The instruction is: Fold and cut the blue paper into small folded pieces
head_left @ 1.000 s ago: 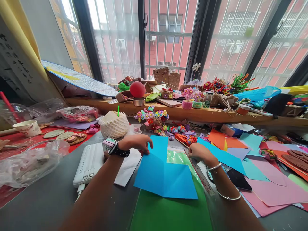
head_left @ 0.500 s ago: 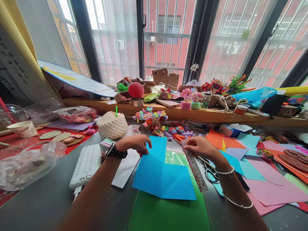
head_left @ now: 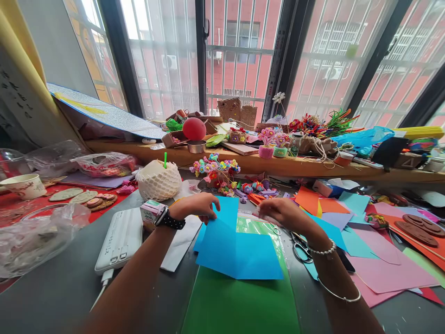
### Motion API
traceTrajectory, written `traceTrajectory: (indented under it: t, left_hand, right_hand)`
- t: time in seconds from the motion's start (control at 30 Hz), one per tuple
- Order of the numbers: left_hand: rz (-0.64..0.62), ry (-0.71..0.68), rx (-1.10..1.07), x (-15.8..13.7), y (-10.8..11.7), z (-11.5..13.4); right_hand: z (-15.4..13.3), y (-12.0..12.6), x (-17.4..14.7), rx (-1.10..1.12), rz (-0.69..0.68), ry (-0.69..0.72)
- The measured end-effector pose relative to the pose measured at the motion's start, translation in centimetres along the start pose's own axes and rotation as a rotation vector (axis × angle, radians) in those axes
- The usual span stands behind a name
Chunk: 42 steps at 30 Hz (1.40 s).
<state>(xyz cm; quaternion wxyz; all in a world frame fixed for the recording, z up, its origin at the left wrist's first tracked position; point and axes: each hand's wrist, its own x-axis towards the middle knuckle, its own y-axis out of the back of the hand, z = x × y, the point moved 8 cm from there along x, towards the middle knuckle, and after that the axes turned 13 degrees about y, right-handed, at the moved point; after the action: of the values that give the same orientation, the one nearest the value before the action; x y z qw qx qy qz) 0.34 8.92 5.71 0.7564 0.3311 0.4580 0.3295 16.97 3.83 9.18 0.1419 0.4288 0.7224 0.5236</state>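
Note:
A bright blue sheet of paper, folded and standing partly up, rests above a green sheet in a clear plastic sleeve. My left hand, with a black watch on its wrist, pinches the paper's upper left part between thumb and fingers. To the right of the paper, my right hand hovers with bent fingers near the sleeve's upper right corner. Its fingertips are blurred, and no ruler shows in them. Black-handled scissors lie just below the right hand.
A white power bank with a cable lies left of my left forearm. Behind stand a net-wrapped coconut and crocheted flowers. Coloured paper sheets spread across the right side. A cluttered wooden ledge runs below the window.
The patterned clear ruler that my right hand held no longer shows. The blue paper's fold has shifted a little, with another blue edge now visible at its left. My left hand keeps its grip.

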Motion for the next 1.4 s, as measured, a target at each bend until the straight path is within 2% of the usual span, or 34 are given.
traceTrajectory:
  t: [0.07,0.13,0.33,0.47,0.57,0.7,0.8,0.87,1.13,1.4]
  left_hand:
    - [-0.012,-0.004,0.014,0.0,-0.2,0.1]
    - [-0.023,-0.001,0.031,0.0,-0.3,0.2]
    - [-0.006,0.019,0.047,0.3,-0.3,-0.1]
    - [-0.010,0.026,0.046,0.6,-0.5,-0.4]
    - [-0.014,0.046,0.059,0.6,-0.5,-0.4]
    - [-0.019,0.056,0.059,0.7,-0.6,-0.5]
    - [-0.020,0.050,0.088,0.8,-0.7,-0.5]
    - [-0.025,0.033,0.112,0.8,-0.8,-0.4]
    - [-0.069,0.029,0.111,0.5,-1.0,-0.4]
    - [-0.081,0.029,0.150,0.7,-1.1,-0.4]
  right_hand:
    - [-1.0,-0.1,0.0,-0.036,-0.005,0.022]
    - [-2.3,-1.1,0.2,-0.046,-0.079,0.087]
    - [-5.6,-6.0,0.6,-0.176,-0.343,0.253]
    - [-6.3,-9.6,0.4,-0.165,-0.554,0.285]
    - [-6.3,-10.7,0.3,-0.124,-0.612,0.311]
    - [-5.6,-10.0,0.9,-0.073,-0.523,0.283]
    - [-4.1,-8.4,1.2,-0.124,-0.373,0.162]
    - [-3.2,-7.9,1.0,-0.124,-0.336,0.104]
    - [-0.3,-9.4,-1.6,0.031,-0.298,0.048]
    - [-0.2,-10.6,-3.5,0.104,-0.155,0.063]
